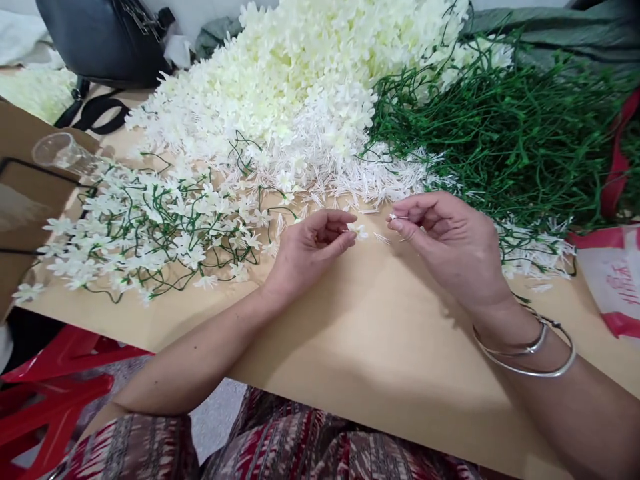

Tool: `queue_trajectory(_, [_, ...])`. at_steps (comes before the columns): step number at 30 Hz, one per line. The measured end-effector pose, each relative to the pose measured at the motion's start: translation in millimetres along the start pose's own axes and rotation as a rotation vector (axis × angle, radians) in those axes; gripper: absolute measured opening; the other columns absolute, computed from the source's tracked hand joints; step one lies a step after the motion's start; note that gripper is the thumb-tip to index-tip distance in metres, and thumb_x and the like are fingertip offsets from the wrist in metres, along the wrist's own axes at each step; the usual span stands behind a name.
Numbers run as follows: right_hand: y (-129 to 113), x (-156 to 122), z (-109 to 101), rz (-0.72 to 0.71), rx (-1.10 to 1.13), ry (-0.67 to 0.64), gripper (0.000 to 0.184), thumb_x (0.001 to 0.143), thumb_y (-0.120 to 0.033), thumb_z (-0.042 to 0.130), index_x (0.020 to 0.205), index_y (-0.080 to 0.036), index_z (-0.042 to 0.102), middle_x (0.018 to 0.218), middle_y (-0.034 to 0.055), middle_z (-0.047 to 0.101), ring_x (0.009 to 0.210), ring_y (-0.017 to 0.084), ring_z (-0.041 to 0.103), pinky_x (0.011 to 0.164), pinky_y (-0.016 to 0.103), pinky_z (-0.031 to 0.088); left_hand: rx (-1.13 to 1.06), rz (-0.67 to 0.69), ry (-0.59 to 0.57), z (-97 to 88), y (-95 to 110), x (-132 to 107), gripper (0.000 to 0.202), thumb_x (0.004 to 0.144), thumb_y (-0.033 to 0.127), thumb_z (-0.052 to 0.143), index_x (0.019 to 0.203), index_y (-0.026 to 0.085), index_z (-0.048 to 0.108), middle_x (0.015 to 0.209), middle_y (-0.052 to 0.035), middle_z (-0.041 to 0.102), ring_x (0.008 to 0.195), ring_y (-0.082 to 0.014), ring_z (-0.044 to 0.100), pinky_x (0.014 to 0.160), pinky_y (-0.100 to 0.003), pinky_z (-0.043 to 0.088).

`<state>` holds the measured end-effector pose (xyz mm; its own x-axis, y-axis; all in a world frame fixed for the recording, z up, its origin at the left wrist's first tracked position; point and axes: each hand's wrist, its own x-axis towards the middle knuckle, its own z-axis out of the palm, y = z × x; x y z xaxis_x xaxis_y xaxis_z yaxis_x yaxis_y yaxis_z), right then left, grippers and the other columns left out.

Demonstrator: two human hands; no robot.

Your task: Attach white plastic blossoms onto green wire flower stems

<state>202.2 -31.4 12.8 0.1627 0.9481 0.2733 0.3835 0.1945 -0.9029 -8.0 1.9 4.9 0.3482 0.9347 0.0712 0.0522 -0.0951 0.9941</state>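
Observation:
My left hand (313, 248) rests on the tan board (380, 347), fingers curled, pinching a small white artificial flower (358, 231) at its fingertips. My right hand (445, 243), with two silver bangles on the wrist, is curled too and pinches a tiny white flower piece (399, 217) between thumb and forefinger. The two hands sit close together, just in front of a big heap of loose white flowers (300, 100).
Finished green stems with white flowers (150, 233) lie at the left. Bare green stems (505, 140) are piled at the right. A clear plastic cup (60, 152), a black bag (105, 37), a red-and-white bag (615, 280) and red stools (55, 393) surround the board.

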Motion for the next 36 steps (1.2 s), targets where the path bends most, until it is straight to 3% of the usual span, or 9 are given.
queue_trajectory(4, [-7,-4,1,0.029,0.024,-0.021,0.005,0.085,-0.024,0.08,0.089,-0.027,0.078,0.081,-0.0009,0.073,0.072,0.017,0.063,0.067,0.033,0.049,-0.112,-0.052,0.051,2.8,-1,2,0.04,0.079,0.054,0.088,0.087,0.019,0.071,0.08,-0.0012,0.075,0.075,-0.0134,0.073,0.073,-0.025,0.059])
queue_trajectory(8, [-12,-10,4,-0.013,0.051,-0.087,0.006,0.087,-0.023,0.079,0.089,-0.028,0.078,0.084,-0.0011,0.073,0.077,0.017,0.063,0.072,0.035,0.05,-0.112,-0.032,0.074,4.0,1,1,0.045,0.078,0.06,0.086,0.082,0.019,0.067,0.075,0.0009,0.072,0.073,-0.0127,0.073,0.068,-0.023,0.056])
queue_trajectory(17, [-15,-12,7,0.018,0.019,-0.075,0.008,0.086,-0.028,0.081,0.091,-0.029,0.074,0.081,-0.0003,0.072,0.073,0.02,0.065,0.069,0.036,0.055,-0.14,-0.064,0.095,1.8,-2,3,0.045,0.081,0.054,0.086,0.082,0.02,0.056,0.077,0.0024,0.069,0.075,-0.0121,0.073,0.069,-0.023,0.055])
queue_trajectory(21, [-15,-11,7,0.038,0.058,-0.05,0.011,0.085,-0.029,0.084,0.09,-0.028,0.075,0.082,-0.0004,0.073,0.073,0.019,0.066,0.069,0.035,0.056,-0.132,-0.031,0.098,2.6,-4,4,0.044,0.078,0.054,0.089,0.089,0.02,0.062,0.079,0.0028,0.069,0.069,-0.0106,0.069,0.067,-0.023,0.055])
queue_trajectory(25, [-11,-10,6,0.015,0.03,-0.058,0.009,0.088,-0.032,0.082,0.092,-0.031,0.074,0.08,-0.0007,0.071,0.07,0.019,0.065,0.065,0.035,0.055,-0.034,-0.023,0.073,4.2,-5,1,0.039,0.086,0.057,0.08,0.093,0.021,0.067,0.072,0.0038,0.064,0.064,-0.0107,0.066,0.061,-0.023,0.05])
queue_trajectory(27, [-9,-10,5,0.008,0.022,-0.092,0.009,0.089,-0.033,0.081,0.094,-0.033,0.074,0.079,-0.0004,0.07,0.07,0.02,0.065,0.063,0.035,0.055,0.025,0.034,0.068,4.4,-3,0,0.035,0.091,0.055,0.077,0.093,0.021,0.069,0.075,0.0021,0.066,0.068,-0.0119,0.066,0.064,-0.024,0.051])
queue_trajectory(31, [-10,-10,5,0.012,0.029,-0.114,0.009,0.089,-0.035,0.08,0.092,-0.033,0.073,0.079,0.0,0.07,0.071,0.021,0.066,0.064,0.035,0.056,0.247,0.215,0.138,2.9,0,-1,0.021,0.095,0.042,0.074,0.091,0.022,0.069,0.104,-0.0057,0.072,0.098,-0.018,0.067,0.08,-0.029,0.054])
queue_trajectory(33, [-13,-10,6,0.026,0.045,-0.11,0.009,0.088,-0.033,0.081,0.09,-0.032,0.073,0.079,0.0001,0.07,0.07,0.02,0.065,0.063,0.035,0.056,0.295,0.217,0.161,2.5,0,0,0.017,0.096,0.036,0.073,0.091,0.022,0.066,0.1,-0.0044,0.071,0.094,-0.0168,0.065,0.082,-0.03,0.053])
queue_trajectory(36, [-15,-11,8,0.045,0.082,-0.09,0.011,0.085,-0.029,0.082,0.088,-0.031,0.072,0.078,-0.0003,0.07,0.07,0.019,0.063,0.063,0.034,0.055,0.205,0.149,0.166,3.4,-4,1,0.016,0.095,0.033,0.073,0.096,0.022,0.062,0.094,-0.0015,0.068,0.078,-0.0127,0.061,0.073,-0.026,0.053])
